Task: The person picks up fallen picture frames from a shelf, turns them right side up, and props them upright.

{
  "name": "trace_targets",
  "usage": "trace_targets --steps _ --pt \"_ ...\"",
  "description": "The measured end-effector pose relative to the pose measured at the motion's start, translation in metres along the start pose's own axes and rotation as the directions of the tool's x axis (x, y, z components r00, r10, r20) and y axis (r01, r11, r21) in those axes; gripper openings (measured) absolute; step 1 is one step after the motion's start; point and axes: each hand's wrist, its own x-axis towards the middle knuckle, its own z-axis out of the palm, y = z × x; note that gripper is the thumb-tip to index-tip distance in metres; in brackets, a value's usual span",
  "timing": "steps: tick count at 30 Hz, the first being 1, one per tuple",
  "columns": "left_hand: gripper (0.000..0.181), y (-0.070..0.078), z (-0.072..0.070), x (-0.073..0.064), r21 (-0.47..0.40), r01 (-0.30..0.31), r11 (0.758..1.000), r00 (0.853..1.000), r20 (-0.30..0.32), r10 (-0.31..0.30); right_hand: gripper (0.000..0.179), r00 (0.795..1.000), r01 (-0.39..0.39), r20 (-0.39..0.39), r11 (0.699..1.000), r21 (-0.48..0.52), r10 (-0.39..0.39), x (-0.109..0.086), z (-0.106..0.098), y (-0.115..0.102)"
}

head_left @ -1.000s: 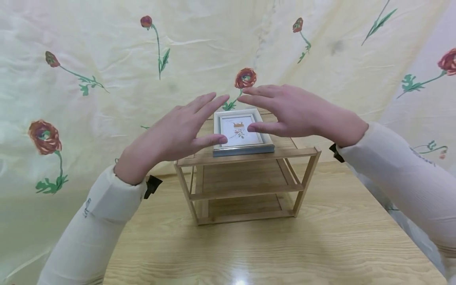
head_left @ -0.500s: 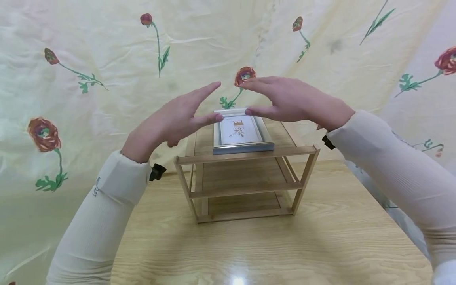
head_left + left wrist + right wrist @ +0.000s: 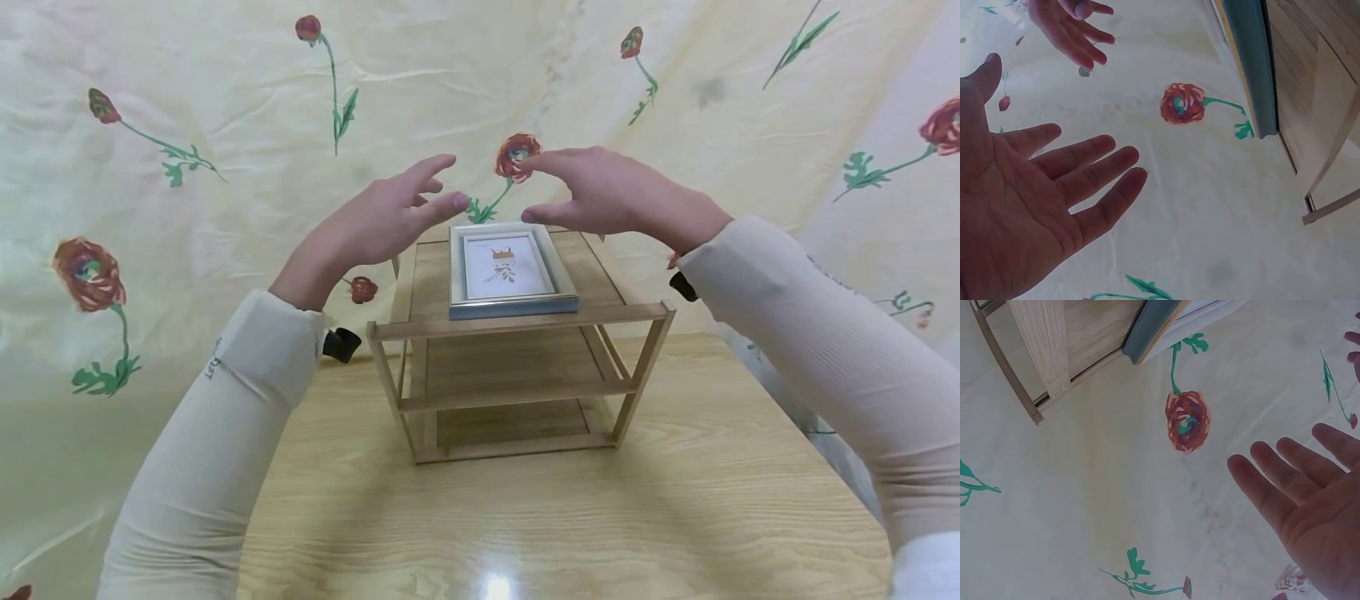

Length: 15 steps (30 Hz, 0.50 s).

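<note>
A silver-blue picture frame (image 3: 512, 271) lies flat, face up, on the top shelf of a small wooden rack (image 3: 517, 392). Its picture shows an orange drawing and a leafy sprig on white. My left hand (image 3: 375, 221) hovers above the frame's left side, fingers spread and holding nothing. Opposite it, my right hand (image 3: 615, 192) is raised over the right side, thumb apart from the fingers. In the left wrist view the open left palm (image 3: 1029, 200) faces the camera, away from the frame's edge (image 3: 1250, 69). The right wrist view shows the right palm (image 3: 1322, 519) likewise bare.
The rack stands on a light wood table (image 3: 465, 517), its two lower shelves bare. Behind it hangs a cream cloth (image 3: 225, 67) printed with red flowers, close to the rack's back. The table's right edge (image 3: 810, 442) slants off at the side.
Both hands have risen and drawn up away from the picture frame, uncovering more of it and the shelf. The frame and rack stay where they were.
</note>
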Motion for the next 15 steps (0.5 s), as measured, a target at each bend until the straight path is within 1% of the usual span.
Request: trace_targets --steps 5,8,12,15 --pt "0.078 -0.006 0.001 0.006 -0.046 0.015 0.999 1.000 0.019 -0.014 0.077 0.999 -0.038 0.026 0.999 0.024 0.038 0.003 0.002 0.004" --pt "0.079 -0.011 0.003 0.010 -0.050 0.041 0.998 0.999 0.038 -0.039 0.078 0.998 -0.053 0.047 0.998 0.030 0.052 0.006 0.005 0.007" --pt "0.081 -0.019 0.009 0.016 -0.005 0.090 0.996 0.993 0.075 -0.090 0.080 0.994 -0.074 0.085 0.997 0.014 0.072 0.010 0.011 0.014" --pt "0.082 -0.026 0.014 0.021 0.030 0.107 0.994 0.987 0.113 -0.110 0.082 0.990 -0.086 0.111 0.996 -0.004 0.086 0.015 0.017 0.019"
